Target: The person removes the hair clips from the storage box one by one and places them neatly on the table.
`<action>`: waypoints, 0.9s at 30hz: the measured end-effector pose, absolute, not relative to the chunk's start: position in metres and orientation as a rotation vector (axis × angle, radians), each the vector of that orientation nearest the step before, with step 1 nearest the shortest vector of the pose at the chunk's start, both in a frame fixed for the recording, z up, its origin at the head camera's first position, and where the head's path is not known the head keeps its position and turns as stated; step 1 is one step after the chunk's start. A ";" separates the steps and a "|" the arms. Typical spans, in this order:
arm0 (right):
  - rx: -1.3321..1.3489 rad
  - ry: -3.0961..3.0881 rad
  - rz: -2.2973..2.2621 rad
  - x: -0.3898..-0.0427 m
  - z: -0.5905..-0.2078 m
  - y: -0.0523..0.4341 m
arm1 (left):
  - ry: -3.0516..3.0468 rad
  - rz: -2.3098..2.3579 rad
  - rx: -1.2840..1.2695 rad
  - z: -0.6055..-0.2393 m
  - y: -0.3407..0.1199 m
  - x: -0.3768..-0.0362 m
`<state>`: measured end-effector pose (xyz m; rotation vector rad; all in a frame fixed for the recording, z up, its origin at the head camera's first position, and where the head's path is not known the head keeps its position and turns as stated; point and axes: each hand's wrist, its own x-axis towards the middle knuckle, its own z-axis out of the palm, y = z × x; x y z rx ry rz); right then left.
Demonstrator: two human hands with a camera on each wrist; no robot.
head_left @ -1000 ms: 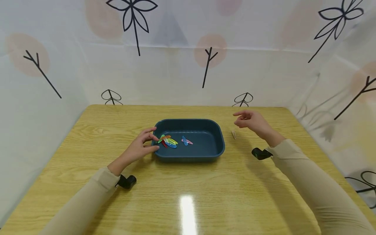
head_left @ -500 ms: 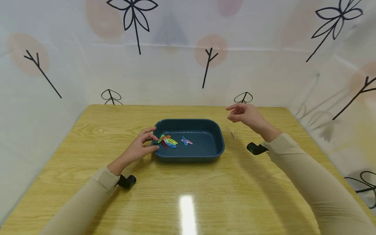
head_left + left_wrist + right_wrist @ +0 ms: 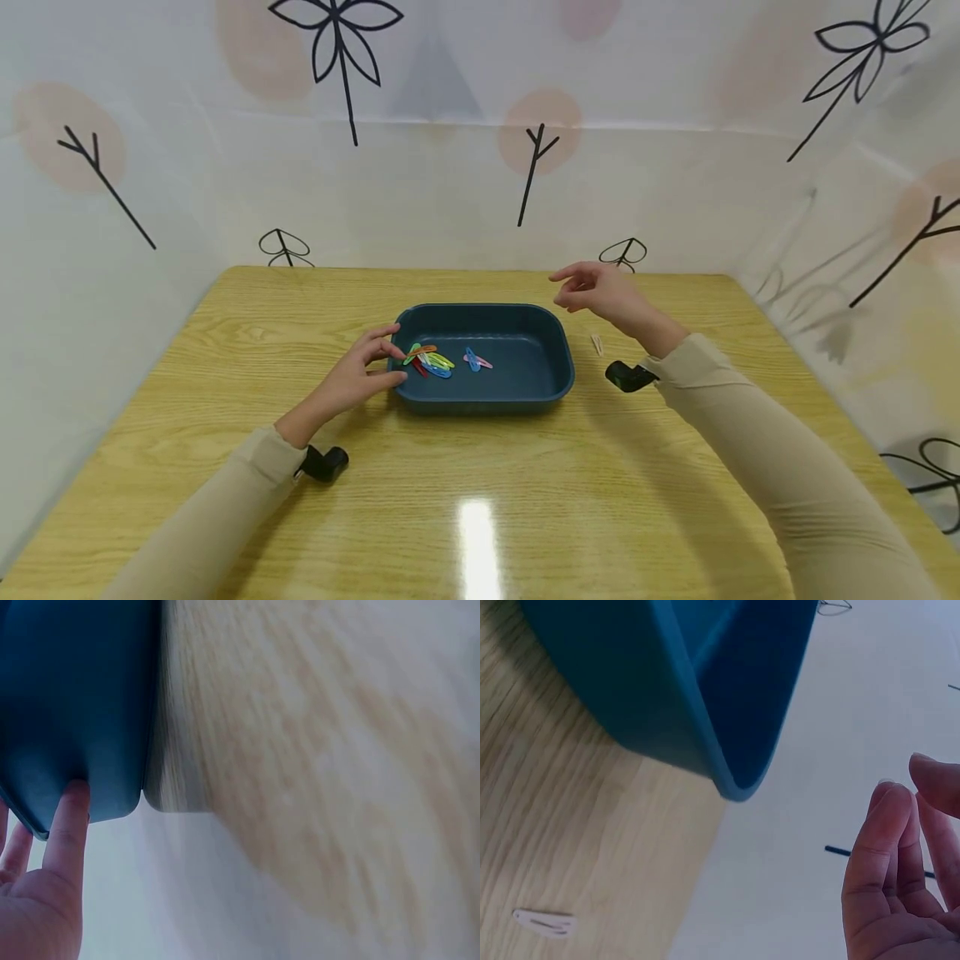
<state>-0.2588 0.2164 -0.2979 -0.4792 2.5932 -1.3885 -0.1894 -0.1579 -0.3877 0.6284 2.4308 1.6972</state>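
On the table sits a dark blue rectangular plastic tub (image 3: pixel 525 406). Several colourful snap hair clips (image 3: pixel 437 362) lie heaped at its left end inside, while a blue hair clip (image 3: pixel 472 359) and a pink one lie nearer the middle. My left hand (image 3: pixel 358 375) rests at the tub's left end, fingers spread at the rim; in the left wrist view a straight finger (image 3: pixel 71 825) touches the tub's wall. Above the tub's far right corner hovers my right hand (image 3: pixel 603 293), fingers loosely bent with nothing seen between them. A pale hair clip (image 3: pixel 597 344) lies right of the tub.
The wooden table (image 3: pixel 375 500) reaches back to a white patterned cloth (image 3: pixel 435 192) hanging behind and at both sides. Dark wrist cameras (image 3: pixel 628 377) stick out from both beige sleeves (image 3: pixel 757 433).
My right hand has moved left and slightly away from me, from above the pale hair clip toward the tub's far right corner. The left hand, tub and clips have stayed in place.
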 end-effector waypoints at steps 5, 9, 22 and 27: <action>-0.500 2.578 -1.370 -0.261 -0.299 0.204 | 2.441 1.688 0.628 -0.389 -0.158 -0.190; -0.514 2.552 -1.376 -0.263 -0.300 0.195 | 2.440 1.693 0.633 -0.389 -0.159 -0.190; -0.727 2.363 -1.427 -0.277 -0.312 0.170 | 2.461 1.698 0.632 -0.389 -0.157 -0.189; -0.793 2.396 -1.344 -0.282 -0.317 0.159 | 2.463 1.684 0.639 -0.390 -0.160 -0.189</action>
